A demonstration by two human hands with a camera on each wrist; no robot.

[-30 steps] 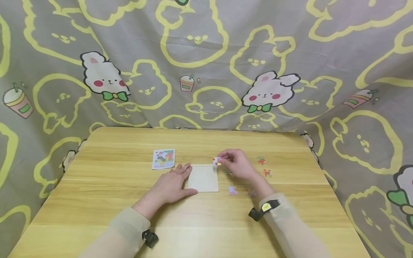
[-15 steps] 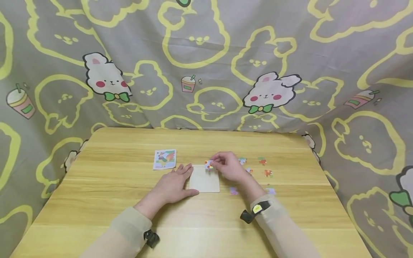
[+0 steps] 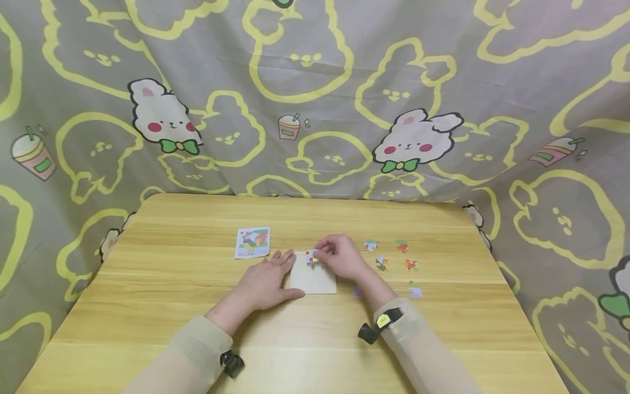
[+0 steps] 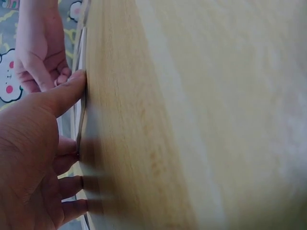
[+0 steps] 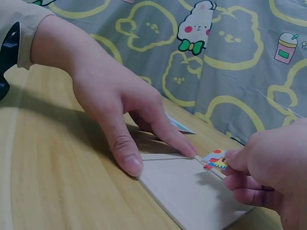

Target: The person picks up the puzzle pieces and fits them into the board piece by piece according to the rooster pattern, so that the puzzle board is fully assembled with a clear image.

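The head view looks forward and down from above the near edge of the wooden table [image 3: 162, 306], taking in its whole top and the rabbit-print cloth [image 3: 315, 98] behind. The left wrist view sits very close, rolled sideways, skimming the tabletop past the left hand [image 4: 33, 158]. The right wrist view lies low near the surface, facing across toward that cloth. All 3 views share the pale puzzle board [image 3: 312, 279], where the left hand and right hand [image 3: 339, 257] meet.
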